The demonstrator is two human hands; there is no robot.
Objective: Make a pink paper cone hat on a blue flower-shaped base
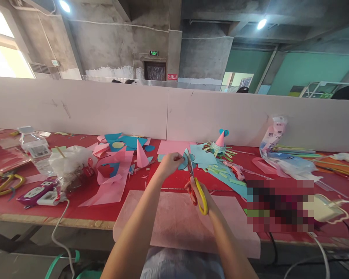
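Note:
My left hand (169,163) is closed in a pinch on a small blue paper cutout (185,161), held up above the red table (75,211). My right hand (202,195) grips yellow-handled scissors (198,190) with red trim. Their blades point up into the cutout's edge. Both hands hover over a pink sheet (174,223) lying at the table's front edge.
Pink and blue paper scraps (116,162) and a pink cone (141,155) lie left of centre. A small cone hat with green strips (219,144) stands right. A plastic bottle (35,149), a power strip (40,193), other scissors (6,184) at left. A white partition (174,112) backs the table.

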